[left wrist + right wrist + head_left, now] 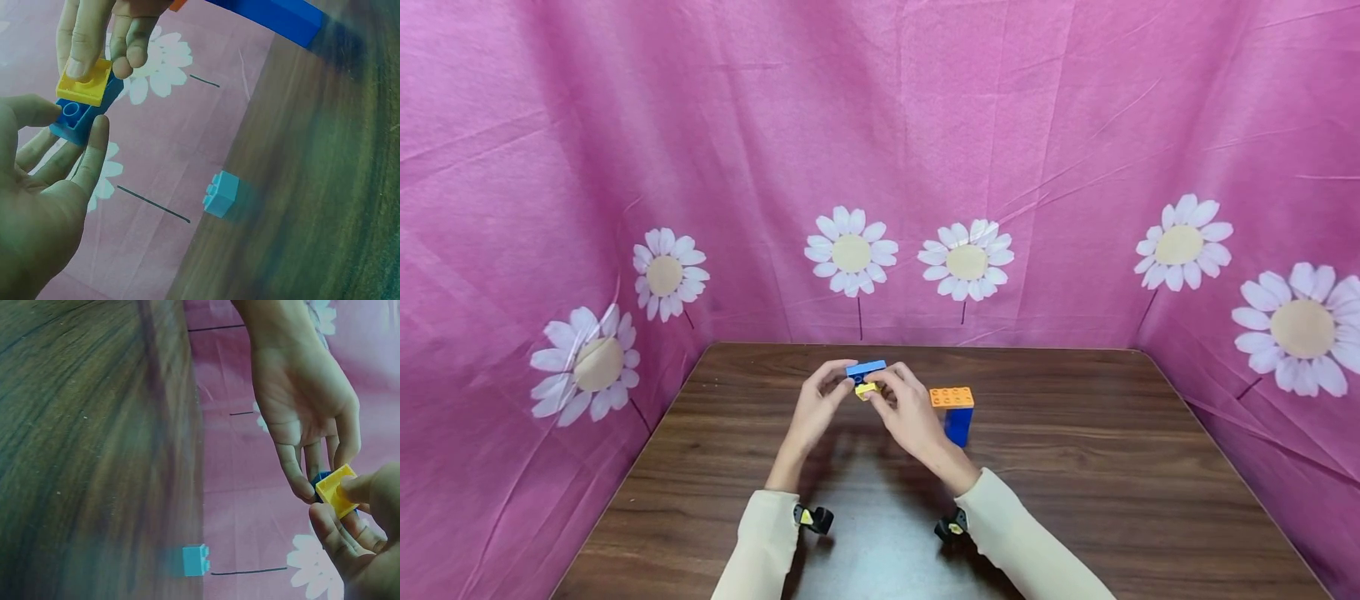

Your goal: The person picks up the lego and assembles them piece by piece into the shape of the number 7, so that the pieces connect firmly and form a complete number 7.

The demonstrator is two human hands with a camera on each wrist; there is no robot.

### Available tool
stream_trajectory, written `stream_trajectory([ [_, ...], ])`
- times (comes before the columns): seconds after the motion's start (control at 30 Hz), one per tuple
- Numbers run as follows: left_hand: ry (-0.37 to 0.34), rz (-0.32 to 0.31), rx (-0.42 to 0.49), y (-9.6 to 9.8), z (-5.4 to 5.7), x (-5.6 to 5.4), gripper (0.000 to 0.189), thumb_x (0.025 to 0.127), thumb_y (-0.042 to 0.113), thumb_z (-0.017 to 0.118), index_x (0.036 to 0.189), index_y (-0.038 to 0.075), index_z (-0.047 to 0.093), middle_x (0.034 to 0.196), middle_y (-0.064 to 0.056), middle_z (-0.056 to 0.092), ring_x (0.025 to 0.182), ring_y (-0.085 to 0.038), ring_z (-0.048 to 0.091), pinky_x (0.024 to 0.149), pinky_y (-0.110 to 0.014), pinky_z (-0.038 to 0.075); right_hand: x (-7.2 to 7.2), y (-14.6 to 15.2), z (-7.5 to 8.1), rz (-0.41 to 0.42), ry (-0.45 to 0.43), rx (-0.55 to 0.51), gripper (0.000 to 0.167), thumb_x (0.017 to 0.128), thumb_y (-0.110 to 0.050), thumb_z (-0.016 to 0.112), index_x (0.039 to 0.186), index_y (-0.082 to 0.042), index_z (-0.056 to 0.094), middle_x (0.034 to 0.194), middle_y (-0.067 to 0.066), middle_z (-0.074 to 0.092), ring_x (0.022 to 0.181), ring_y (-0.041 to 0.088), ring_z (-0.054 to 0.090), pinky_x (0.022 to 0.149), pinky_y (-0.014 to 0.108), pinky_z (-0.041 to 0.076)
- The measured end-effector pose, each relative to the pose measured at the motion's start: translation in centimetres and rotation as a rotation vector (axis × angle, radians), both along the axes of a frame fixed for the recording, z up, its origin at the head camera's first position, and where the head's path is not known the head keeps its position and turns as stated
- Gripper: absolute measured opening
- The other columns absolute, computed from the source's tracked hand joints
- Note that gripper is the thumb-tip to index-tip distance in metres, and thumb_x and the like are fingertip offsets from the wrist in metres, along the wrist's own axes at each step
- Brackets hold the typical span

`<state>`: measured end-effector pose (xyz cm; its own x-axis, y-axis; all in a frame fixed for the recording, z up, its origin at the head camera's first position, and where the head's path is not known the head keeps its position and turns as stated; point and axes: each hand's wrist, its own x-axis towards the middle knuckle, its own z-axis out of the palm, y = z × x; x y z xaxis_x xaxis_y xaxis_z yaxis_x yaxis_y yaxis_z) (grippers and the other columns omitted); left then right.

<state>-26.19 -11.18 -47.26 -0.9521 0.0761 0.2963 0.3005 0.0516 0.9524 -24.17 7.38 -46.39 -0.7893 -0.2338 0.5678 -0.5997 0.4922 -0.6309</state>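
Both hands meet over the far middle of the table in the head view. A blue toy building brick (868,367) is held by my left hand (811,410), its thumb and fingers at the brick's near end. Its hollow, tubed underside shows in the left wrist view. My right hand (913,414) pinches a smaller yellow brick (85,84), thumb pressed into its hollow side. The yellow brick lies against the blue brick's underside, covering part of it. Right fingers reach behind the two bricks, partly hidden.
Right of the hands stands an orange brick (951,397) on top of a tall dark blue piece (957,426), overhanging it leftward. A light blue brick (222,195) sits on the wooden table (1075,467). Pink cloth with daisies (1037,125) hangs around the table.
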Motion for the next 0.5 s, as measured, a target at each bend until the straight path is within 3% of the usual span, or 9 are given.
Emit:
stream_trajectory([
  [0.2, 0.025, -0.043, 0.034, 0.2, 0.6, 0.5, 0.037, 0.1, -0.003, 0.06, 0.137, 0.0, 0.066, 0.126, -0.025, 0.07, 0.106, -0.01, 0.067, 0.096, -0.024, 0.054, 0.3, -0.1, 0.9, -0.052, 0.023, -0.044, 0.02, 0.102, -0.01, 0.072, 0.121, -0.007, 0.073, 0.108, 0.006, 0.066, 0.093, 0.017, 0.07, 0.08, 0.03, 0.063],
  [0.37, 0.021, -0.104, 0.088, 0.7, 1.2, 0.9, 0.045, 0.095, -0.007, 0.069, 0.14, -0.005, 0.061, 0.127, -0.024, 0.069, 0.107, -0.013, 0.07, 0.093, -0.024, 0.059, 0.4, -0.1, 1.3, -0.081, 0.026, -0.082, 0.019, 0.1, -0.009, 0.075, 0.118, -0.007, 0.069, 0.108, 0.007, 0.071, 0.091, 0.018, 0.074, 0.077, 0.029, 0.063],
  [0.5, 0.024, -0.114, 0.1, 1.1, 1.3, 1.0, 0.049, 0.093, -0.006, 0.077, 0.139, -0.002, 0.062, 0.123, -0.018, 0.071, 0.106, -0.015, 0.07, 0.089, -0.025, 0.061, 0.5, 0.0, 1.5, -0.093, 0.055, -0.116, 0.017, 0.097, -0.006, 0.078, 0.11, -0.006, 0.067, 0.104, 0.008, 0.072, 0.088, 0.018, 0.075, 0.073, 0.026, 0.063],
])
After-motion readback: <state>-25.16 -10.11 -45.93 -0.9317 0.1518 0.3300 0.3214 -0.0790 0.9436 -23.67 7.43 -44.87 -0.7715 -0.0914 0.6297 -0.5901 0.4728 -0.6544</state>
